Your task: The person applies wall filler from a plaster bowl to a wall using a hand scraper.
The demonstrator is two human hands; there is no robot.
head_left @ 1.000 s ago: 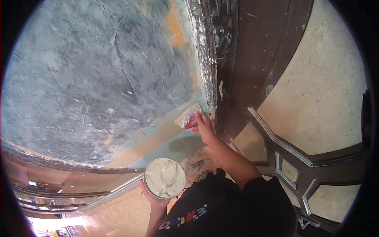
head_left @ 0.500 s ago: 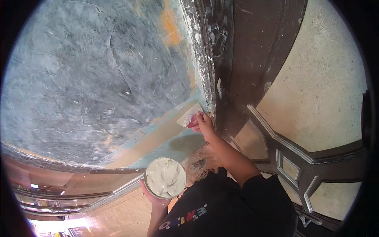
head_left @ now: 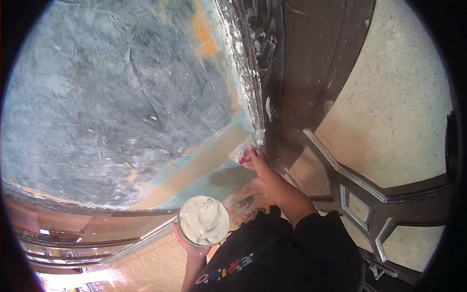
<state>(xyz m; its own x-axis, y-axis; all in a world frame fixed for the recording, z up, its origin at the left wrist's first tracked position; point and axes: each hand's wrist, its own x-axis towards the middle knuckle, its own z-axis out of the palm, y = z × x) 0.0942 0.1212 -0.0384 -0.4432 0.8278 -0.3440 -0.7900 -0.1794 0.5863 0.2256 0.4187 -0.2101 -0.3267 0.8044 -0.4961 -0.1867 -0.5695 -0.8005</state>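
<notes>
The putty knife [head_left: 242, 150] lies flat against the wall [head_left: 121, 107], its pale blade smeared with filler, right at the wall's lower right corner. The right hand [head_left: 254, 158] is closed around its reddish handle, fingers wrapped tight, with the blade reaching up and to the left of the grip. Just right of that grip runs the dark door frame [head_left: 272, 97], its edge crusted with white splashes; blade and frame are almost touching, so there is little room on that side. Left and above the grip the wall opens wide, grey and blue with rough trowel marks, an orange patch high up and a tan band slanting down to the left.

Below and left of the right hand, well apart from it, the left hand [head_left: 187, 246] cups the round bowl [head_left: 204, 220] from beneath, fingers curled on its underside. The bowl is heaped with cream-white filler and sits clear of the wall, above the tiled floor [head_left: 146, 267].
</notes>
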